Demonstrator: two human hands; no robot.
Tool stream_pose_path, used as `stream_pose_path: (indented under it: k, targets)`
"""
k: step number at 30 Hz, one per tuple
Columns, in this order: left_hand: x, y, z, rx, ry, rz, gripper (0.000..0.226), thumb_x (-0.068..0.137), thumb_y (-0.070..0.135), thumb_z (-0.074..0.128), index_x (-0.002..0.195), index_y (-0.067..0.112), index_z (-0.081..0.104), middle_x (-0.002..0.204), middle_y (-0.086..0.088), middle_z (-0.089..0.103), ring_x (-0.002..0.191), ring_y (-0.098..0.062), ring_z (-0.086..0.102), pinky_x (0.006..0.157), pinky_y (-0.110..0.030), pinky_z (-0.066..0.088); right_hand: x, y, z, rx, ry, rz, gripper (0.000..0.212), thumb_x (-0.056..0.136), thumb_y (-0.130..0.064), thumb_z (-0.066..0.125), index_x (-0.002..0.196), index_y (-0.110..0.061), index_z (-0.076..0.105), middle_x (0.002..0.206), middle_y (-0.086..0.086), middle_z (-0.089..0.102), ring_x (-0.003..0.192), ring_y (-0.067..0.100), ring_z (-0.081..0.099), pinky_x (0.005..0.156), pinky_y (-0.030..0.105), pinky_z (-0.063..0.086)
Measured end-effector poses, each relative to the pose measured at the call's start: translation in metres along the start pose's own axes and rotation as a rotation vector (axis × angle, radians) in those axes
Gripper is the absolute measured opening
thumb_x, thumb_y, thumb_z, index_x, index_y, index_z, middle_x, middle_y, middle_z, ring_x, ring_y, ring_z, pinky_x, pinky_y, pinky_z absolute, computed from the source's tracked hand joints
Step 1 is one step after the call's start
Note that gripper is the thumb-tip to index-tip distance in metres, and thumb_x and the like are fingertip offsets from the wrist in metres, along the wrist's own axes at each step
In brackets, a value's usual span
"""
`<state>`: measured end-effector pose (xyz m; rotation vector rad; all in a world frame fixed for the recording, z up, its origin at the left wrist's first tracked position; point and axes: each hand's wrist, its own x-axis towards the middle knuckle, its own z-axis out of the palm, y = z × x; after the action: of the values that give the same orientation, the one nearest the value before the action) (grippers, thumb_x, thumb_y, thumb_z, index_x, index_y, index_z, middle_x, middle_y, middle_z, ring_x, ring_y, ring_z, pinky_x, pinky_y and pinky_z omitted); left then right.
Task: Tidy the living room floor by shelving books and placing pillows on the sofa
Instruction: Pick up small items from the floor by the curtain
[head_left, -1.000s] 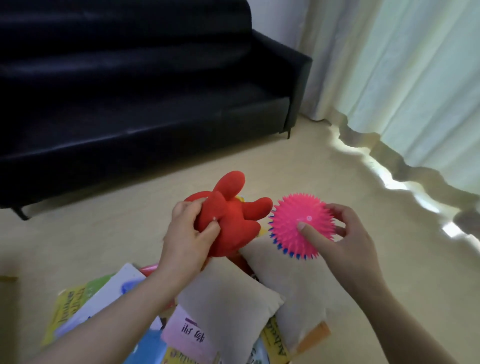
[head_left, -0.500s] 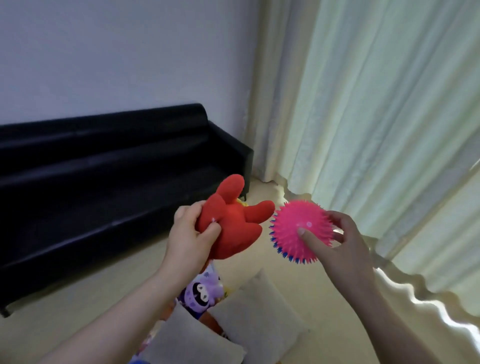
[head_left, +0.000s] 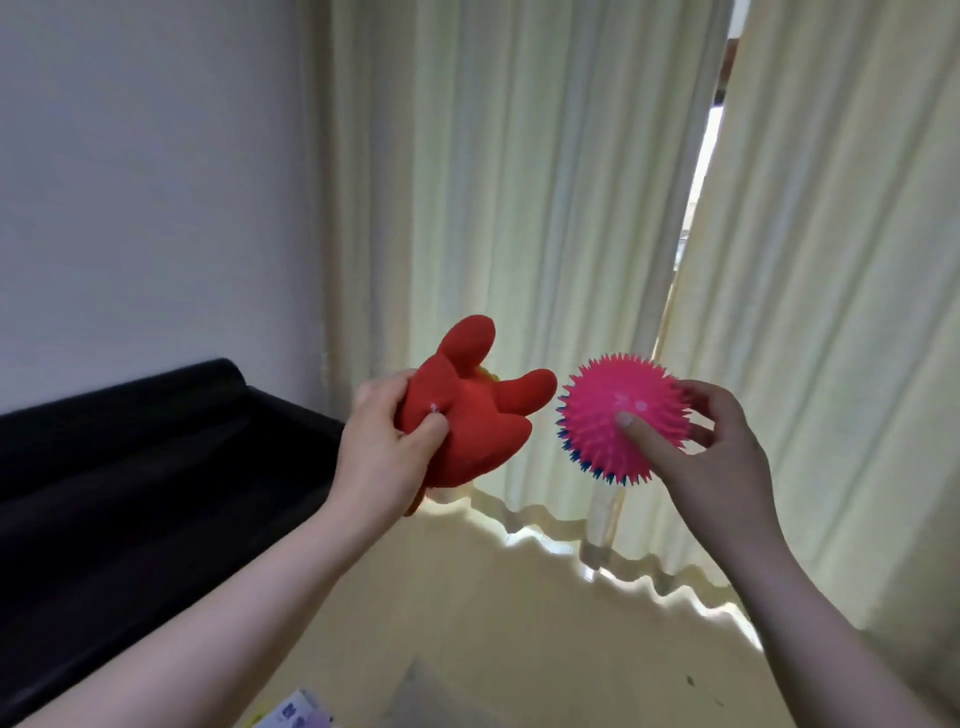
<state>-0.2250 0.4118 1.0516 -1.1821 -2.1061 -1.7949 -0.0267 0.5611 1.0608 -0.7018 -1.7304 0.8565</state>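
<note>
Head view. Items listed by size.

1. Curtains (head_left: 519, 208): pale cream fabric in deep vertical folds, backlit. There are two panels with a narrow bright gap between them at upper right. The wavy hems reach the floor.
2. Wall (head_left: 156, 182): plain, matte and whitish, left of the curtains.
3. Sofa (head_left: 130, 467): black, with a smooth sheen like leather or vinyl and a rounded padded arm. It stands at lower left against the wall.
4. Floor (head_left: 493, 623): pale beige, smooth surface.
5. Red plush toy (head_left: 478, 415): soft matte fabric, a rounded body with stubby lobes sticking up and to the right. The left hand (head_left: 382, 447) clasps it, thumb pressed into the body and fingers wrapped behind. It is held in the air.
6. Spiky ball (head_left: 618, 415): a hot pink rubbery sphere covered in short soft spikes, those along the lower edge blue. The right hand (head_left: 722, 452) grasps it, thumb on the front and fingers curled round the back. It is just beside the toy, not touching.
7. Pillow (head_left: 431, 693): grey cloth, one corner only, on the floor at the bottom edge, well apart from the sofa.
8. Book (head_left: 301, 714): a pale cover corner at the bottom edge, left of the pillow. The print is too blurred to read.
</note>
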Motion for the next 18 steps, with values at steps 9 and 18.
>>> stream_pose_path:
  k: [9,18]
  targets:
    - [-0.036,0.131,0.11,-0.254,-0.168,0.176,0.024,0.075,0.029,0.053,0.093,0.044,0.056,0.102,0.013,0.051,0.091,0.006,0.052,0.066,-0.012,0.037,-0.014,-0.016,-0.18,-0.111,0.28,-0.032,0.054,0.07,-0.044,0.08,0.116,-0.034,0.053,0.12,-0.015,0.056,0.107,0.006,0.058,0.092,0.034,0.049]
    - [-0.116,0.264,0.278,-0.49,-0.278,0.251,0.043,0.071,0.029,0.051,0.112,0.035,0.06,0.108,0.01,0.051,0.091,0.012,0.051,0.061,0.001,0.037,-0.032,0.009,-0.39,-0.184,0.487,-0.04,0.062,0.064,-0.05,0.081,0.116,-0.037,0.05,0.109,-0.025,0.058,0.095,-0.01,0.059,0.087,0.034,0.053]
